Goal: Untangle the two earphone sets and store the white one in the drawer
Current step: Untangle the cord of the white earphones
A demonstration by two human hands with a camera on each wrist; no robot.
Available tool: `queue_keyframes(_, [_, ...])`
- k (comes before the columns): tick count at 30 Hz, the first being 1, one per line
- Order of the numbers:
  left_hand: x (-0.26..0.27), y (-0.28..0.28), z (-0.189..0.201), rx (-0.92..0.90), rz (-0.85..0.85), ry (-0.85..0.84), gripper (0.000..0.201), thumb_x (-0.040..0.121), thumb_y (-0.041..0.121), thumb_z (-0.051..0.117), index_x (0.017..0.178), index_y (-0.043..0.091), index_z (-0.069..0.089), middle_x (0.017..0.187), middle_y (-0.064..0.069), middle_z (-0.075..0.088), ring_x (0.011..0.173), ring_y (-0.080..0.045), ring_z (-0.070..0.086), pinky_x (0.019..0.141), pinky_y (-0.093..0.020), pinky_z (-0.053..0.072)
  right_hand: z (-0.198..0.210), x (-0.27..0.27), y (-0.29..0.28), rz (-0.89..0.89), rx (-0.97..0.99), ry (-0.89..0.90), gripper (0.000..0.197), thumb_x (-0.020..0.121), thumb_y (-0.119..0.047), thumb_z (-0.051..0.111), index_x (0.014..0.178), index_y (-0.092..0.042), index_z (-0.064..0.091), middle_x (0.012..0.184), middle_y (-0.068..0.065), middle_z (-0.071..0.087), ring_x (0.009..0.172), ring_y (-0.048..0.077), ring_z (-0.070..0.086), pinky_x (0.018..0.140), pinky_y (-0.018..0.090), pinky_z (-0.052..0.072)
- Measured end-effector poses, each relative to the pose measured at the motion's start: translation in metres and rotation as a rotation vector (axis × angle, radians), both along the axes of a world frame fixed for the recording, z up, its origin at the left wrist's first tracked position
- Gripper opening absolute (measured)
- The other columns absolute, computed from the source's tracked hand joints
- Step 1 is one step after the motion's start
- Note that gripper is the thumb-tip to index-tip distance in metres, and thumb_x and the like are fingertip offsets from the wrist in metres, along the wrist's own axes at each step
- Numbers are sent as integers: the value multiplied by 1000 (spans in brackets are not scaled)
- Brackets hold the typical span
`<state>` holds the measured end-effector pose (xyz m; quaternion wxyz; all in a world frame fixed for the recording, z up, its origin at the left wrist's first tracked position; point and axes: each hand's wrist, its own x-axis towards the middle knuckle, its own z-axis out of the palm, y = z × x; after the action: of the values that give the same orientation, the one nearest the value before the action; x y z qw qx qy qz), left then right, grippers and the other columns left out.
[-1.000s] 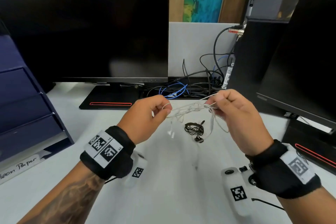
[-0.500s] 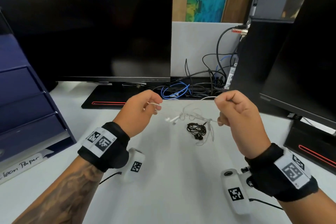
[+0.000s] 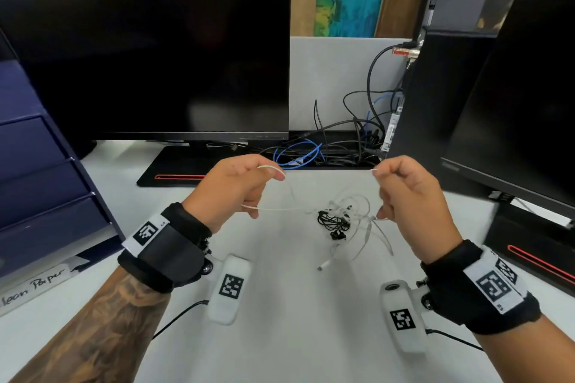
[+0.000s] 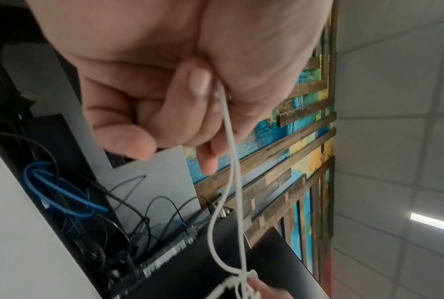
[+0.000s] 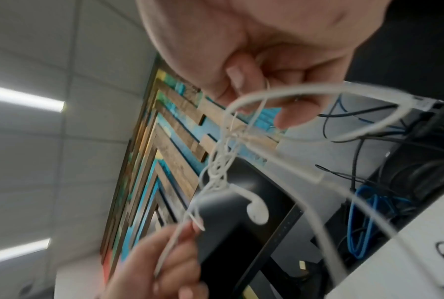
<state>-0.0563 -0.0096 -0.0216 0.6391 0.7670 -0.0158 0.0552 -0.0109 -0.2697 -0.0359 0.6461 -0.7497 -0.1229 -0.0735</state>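
My left hand (image 3: pixel 277 172) and right hand (image 3: pixel 378 174) are raised over the white desk (image 3: pixel 280 336), and each pinches the white earphone cord. The white earphones (image 3: pixel 354 208) sag between them in a knotted bundle, with loose loops and a plug (image 3: pixel 323 266) trailing down. In the right wrist view the knot (image 5: pixel 223 161) and one white earbud (image 5: pixel 258 210) hang below my fingers. In the left wrist view thumb and forefinger squeeze the white cord (image 4: pixel 227 125). The black earphones (image 3: pixel 333 222) lie coiled on the desk under the white bundle. The blue drawer unit (image 3: pixel 40 171) at far left has its drawers closed.
A large dark monitor (image 3: pixel 149 56) stands behind my left hand and a second monitor (image 3: pixel 513 102) at the right. Black and blue cables (image 3: pixel 298 155) pile up at the back between them. A paper tray label (image 3: pixel 34 286) sits at the near left.
My hands have drawn apart, stretching the white cord between them. The white bundle now hangs lower, close over the black earphones on the desk.
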Motion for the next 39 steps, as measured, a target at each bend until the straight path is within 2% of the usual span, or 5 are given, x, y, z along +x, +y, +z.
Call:
queue_keyframes(7, [7,33,-10,534,160,4,12,89,13,66,93,25,68,78,1,61,65,-15,54,60,-32,48,15,2,-4,145,340,149,13,101,-8,50,92,-13,58,61,4,43,42,8,29,64,36,58])
queue_keyframes(15, [-2,-20,-15,392,-162,-131,67,75,46,77,135,35,49,129,20,55,120,-1,54,97,-25,46,4,-24,26,541,202,210,4,98,-21,54,97,-17,52,120,18,70,54,16,48,50,27,36])
queue_keyframes(25, [1,-19,-21,339,-127,-109,10,89,16,72,83,9,75,61,2,64,56,-8,58,61,-17,47,17,-4,10,221,350,136,21,103,-6,44,88,-17,54,71,1,49,48,10,26,45,23,19])
queue_keyframes(32, [1,-18,-22,450,-75,-186,24,98,26,58,91,13,77,87,4,73,84,-10,67,79,-20,49,11,1,7,40,246,96,21,100,-8,50,82,-19,53,59,-4,32,50,11,24,43,24,25])
queue_keyframes(39, [-7,-20,2,-171,-99,110,34,105,27,37,117,10,64,94,-19,74,87,-36,73,67,-37,54,1,5,2,119,54,122,27,97,-18,64,76,-13,48,60,4,42,46,16,38,50,33,44])
